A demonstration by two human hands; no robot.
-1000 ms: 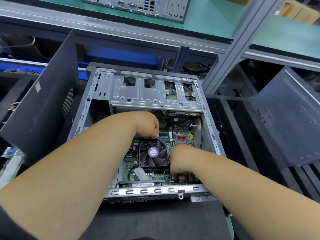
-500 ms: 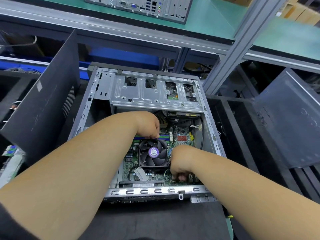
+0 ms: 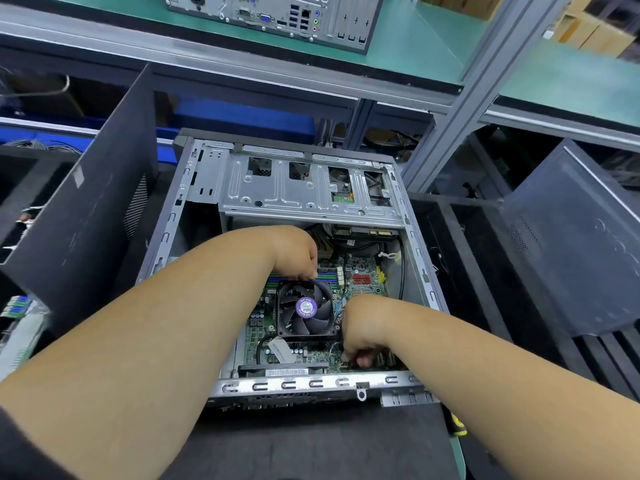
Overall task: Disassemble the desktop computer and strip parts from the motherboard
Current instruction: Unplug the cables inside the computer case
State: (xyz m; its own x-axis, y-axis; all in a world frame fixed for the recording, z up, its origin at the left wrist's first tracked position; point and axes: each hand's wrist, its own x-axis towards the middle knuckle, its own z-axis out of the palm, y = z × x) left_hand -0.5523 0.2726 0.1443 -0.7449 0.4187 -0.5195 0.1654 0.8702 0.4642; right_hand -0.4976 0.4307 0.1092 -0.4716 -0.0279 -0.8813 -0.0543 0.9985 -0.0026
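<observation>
An open desktop case (image 3: 412,233) lies on a black mat, its green motherboard (image 3: 367,289) showing inside. A black CPU fan (image 3: 306,310) with a purple sticker sits mid-board. My left hand (image 3: 294,252) reaches in beyond the fan, fingertips down on the blue and green memory slots (image 3: 327,274); what they hold is hidden. My right hand (image 3: 360,332) is to the right of the fan, fingers curled and pinching a small part (image 3: 346,356) near the board's front edge. A silver drive cage (image 3: 277,195) spans the far half of the case.
A black side panel (image 3: 86,209) leans at the left and another (image 3: 581,244) at the right. A second computer (image 3: 277,15) stands on the green shelf behind. A yellow-and-black tool (image 3: 457,424) lies by the mat's right edge. Green boards (image 3: 17,306) sit at far left.
Both hands stay in nearly the same spots; the right hand's fingers have shifted slightly at the board's front edge.
</observation>
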